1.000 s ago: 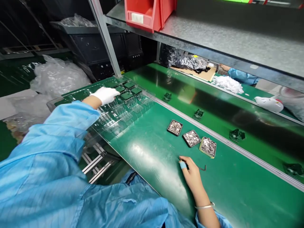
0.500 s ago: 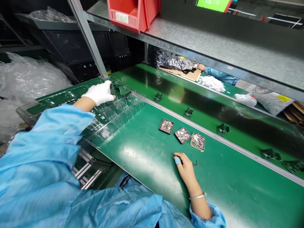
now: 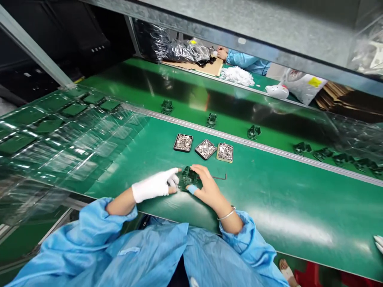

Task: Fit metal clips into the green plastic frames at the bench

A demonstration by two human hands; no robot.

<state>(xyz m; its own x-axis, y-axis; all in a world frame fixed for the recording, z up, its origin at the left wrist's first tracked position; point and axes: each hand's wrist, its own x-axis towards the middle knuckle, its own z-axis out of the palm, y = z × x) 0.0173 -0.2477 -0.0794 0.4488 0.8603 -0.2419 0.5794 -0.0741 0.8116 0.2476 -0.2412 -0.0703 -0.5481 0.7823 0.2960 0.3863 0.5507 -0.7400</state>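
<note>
A small dark frame-like part (image 3: 188, 177) stands on the green bench between my two hands; its exact kind I cannot make out. My right hand (image 3: 208, 188), bare with blue tape on the thumb, grips it from the right between thumb and fingers. On its left side is my left hand (image 3: 158, 185) in a white fingerless-tip glove, the index finger stretched to the part's edge and the thumb apart below. A hex key (image 3: 221, 177) lies just right of my right hand. Beyond are three square trays of small metal pieces (image 3: 183, 142), (image 3: 206, 149), (image 3: 225, 152).
Clear plastic blister trays (image 3: 74, 131) cover the bench's left. Behind a metal rail (image 3: 191, 129), several similar dark parts (image 3: 254, 131) sit in a row on a green belt (image 3: 134, 79). A metal shelf (image 3: 209, 24) hangs overhead. Another person's gloved hand (image 3: 378, 242) shows at right.
My left hand has come from the blister trays to the bench middle, beside my right hand. The dark part now stands between them, gripped by my right hand. The view has swung right.
</note>
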